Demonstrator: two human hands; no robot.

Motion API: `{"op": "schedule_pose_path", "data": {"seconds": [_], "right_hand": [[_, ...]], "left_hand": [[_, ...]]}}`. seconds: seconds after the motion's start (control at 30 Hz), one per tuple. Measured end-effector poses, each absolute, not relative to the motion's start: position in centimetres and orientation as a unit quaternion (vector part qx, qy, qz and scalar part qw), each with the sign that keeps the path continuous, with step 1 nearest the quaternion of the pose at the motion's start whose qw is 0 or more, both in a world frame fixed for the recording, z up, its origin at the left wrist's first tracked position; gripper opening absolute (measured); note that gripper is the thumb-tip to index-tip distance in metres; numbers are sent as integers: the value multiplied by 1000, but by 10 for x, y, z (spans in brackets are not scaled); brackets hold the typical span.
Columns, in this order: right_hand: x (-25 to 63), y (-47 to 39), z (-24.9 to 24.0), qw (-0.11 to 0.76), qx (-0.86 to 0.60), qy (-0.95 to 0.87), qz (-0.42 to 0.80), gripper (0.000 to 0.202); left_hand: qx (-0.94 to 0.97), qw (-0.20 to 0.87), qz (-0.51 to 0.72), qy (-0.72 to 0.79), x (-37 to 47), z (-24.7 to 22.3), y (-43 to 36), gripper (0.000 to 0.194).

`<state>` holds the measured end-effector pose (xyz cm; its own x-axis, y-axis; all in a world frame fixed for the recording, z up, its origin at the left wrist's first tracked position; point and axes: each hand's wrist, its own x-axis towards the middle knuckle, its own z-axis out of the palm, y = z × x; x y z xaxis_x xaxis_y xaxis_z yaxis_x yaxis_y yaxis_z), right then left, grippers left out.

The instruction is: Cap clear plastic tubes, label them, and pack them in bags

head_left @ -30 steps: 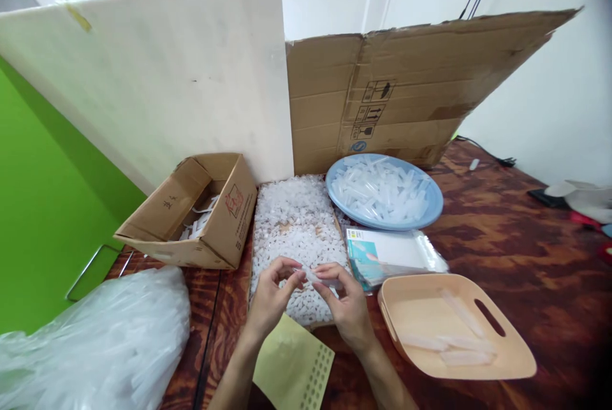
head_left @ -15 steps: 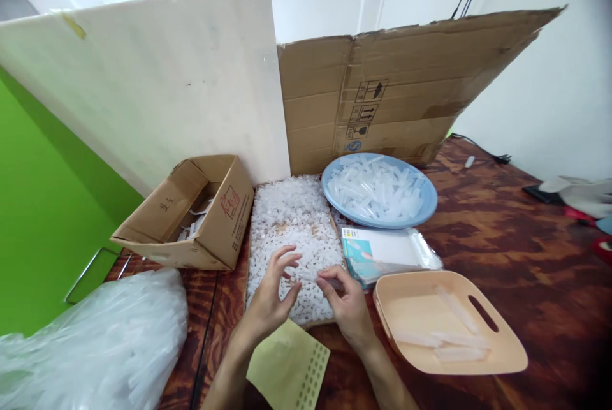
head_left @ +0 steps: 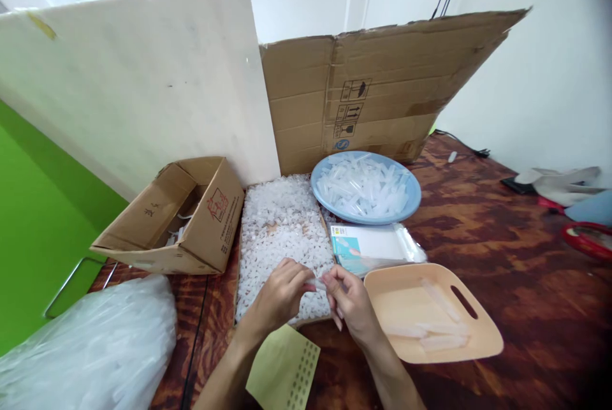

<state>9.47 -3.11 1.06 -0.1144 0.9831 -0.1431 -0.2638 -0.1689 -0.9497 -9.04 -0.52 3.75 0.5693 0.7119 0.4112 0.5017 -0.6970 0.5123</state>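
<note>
A small translucent piece (head_left: 315,284) is pinched between my two hands, over the near part of a shallow tray of small white pieces (head_left: 268,250). My left hand (head_left: 283,292) has its fingers closed on the piece's left end. At the other end, the fingertips of my right hand (head_left: 348,298) grip it. Below my hands lies a yellow-green sheet (head_left: 283,368) with rows of dots. To the right, a peach tray (head_left: 396,298) bears several long translucent sleeves (head_left: 444,341).
A blue basin (head_left: 415,201) full of translucent strips stands behind packaged plastic bags (head_left: 377,245). An open cardboard box (head_left: 224,219) is at left, above a large plastic bag (head_left: 95,340). White and cardboard panels (head_left: 306,97) stand behind. Red-handled scissors (head_left: 574,241) lie far right.
My left hand has gone from open to closed on the small piece and moved closer to my right hand. The whole view has shifted slightly.
</note>
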Motion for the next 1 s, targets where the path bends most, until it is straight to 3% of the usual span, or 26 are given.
{"op": "schedule_pose_path", "data": {"seconds": [0.1,0.2,0.3,0.37,0.53,0.77,0.87,1.0], "right_hand": [[107,-30,15,459,-394,-298,738,46],[124,-26,24,476,-396,-264,740,43],[140,-21,34,587,-458,-308,592,36],[149,-19,40,615,-511,-364,478,31],[156,-25,54,575,-569,-498,312,22],[158,-31,39,567,-569,-571,169,16],[152,-26,24,600,-562,-526,218,22],[134,-21,18,676,-493,-371,404,46]], "left_hand": [[908,167,264,278,-87,39,7,23],[891,262,265,260,-75,39,26,21],[744,383,380,395,-48,27,50,35],[679,388,424,456,-27,12,65,34],[560,474,463,498,-1,-18,90,26],[354,609,510,494,-73,-14,68,39],[300,640,520,480,-100,-3,43,46],[263,666,522,463,-112,9,9,44]]}}
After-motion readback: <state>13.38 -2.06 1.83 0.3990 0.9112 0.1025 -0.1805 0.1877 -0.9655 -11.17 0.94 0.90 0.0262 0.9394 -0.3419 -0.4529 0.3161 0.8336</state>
